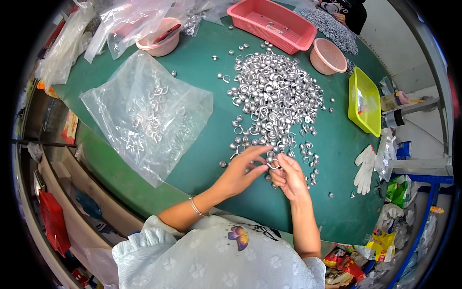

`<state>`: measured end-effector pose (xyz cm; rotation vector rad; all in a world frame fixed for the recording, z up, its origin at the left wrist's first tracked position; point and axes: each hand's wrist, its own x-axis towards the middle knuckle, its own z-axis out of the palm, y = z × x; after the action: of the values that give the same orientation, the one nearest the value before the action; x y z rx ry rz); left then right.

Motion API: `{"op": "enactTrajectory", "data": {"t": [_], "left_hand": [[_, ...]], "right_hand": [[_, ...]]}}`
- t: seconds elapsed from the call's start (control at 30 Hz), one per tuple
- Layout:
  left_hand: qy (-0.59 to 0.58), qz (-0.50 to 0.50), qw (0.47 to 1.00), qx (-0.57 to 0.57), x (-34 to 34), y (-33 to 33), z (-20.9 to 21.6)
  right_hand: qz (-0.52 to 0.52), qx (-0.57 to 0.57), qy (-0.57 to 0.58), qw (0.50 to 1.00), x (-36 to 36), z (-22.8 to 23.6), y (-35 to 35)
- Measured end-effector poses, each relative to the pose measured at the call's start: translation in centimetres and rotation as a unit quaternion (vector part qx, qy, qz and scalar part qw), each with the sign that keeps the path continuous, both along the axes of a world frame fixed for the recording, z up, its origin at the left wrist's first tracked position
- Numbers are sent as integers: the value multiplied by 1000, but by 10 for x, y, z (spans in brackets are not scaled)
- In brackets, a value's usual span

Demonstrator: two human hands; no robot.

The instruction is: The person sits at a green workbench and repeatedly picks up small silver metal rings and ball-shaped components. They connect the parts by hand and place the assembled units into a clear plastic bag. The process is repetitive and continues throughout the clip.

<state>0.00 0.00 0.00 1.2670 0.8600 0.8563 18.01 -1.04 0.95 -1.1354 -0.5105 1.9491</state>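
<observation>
In my right hand [288,177], thumb and fingers pinch a small silver metal ring with a rounded knob [274,164]. My left hand [242,169] hovers beside it, fingers stretched out and apart from the thumb, fingertips close to the ring. I cannot tell whether they touch it. Just beyond both hands spreads a large heap of silver knobbed rings [279,89], with loose ones straggling around its near side. To the left, a clear plastic bag [185,118] lies flat on the green table [231,204], with several similar rings [153,113] on or in it.
Along the far side are a pink basket [269,33], a pink bowl [328,57] and another pink bowl [161,45] holding a red-handled tool. A yellow-green basket [364,101] and a white glove [365,169] lie at right. Another person's hand [340,18] shows at the far edge.
</observation>
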Motion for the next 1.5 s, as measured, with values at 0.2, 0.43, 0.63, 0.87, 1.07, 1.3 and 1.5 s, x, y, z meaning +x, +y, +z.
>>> {"op": "enactTrajectory", "data": {"t": [0.2, 0.43, 0.63, 0.87, 1.07, 1.3, 1.5], "left_hand": [[-138, 23, 981, -133, 30, -2, -12], [-38, 27, 999, -18, 17, -12, 8], [-139, -43, 981, -129, 20, -10, 7], [-217, -69, 945, -234, 22, -8, 12], [-200, -55, 956, -209, 23, -4, 7], [-103, -5, 993, -51, 16, -9, 11], [-115, -70, 976, -171, 12, 3, -2]], "right_hand": [[-18, 85, -168, 982, 3, 6, -12], [-7, 189, -273, 943, -3, 7, -22], [-36, 43, -63, 996, 4, 28, -24], [-36, 228, -350, 908, -1, 25, -27], [-27, 230, -345, 910, -2, 26, -24], [-105, 139, -228, 958, 6, 39, -28], [-110, 143, -173, 968, 3, 35, -31]]}}
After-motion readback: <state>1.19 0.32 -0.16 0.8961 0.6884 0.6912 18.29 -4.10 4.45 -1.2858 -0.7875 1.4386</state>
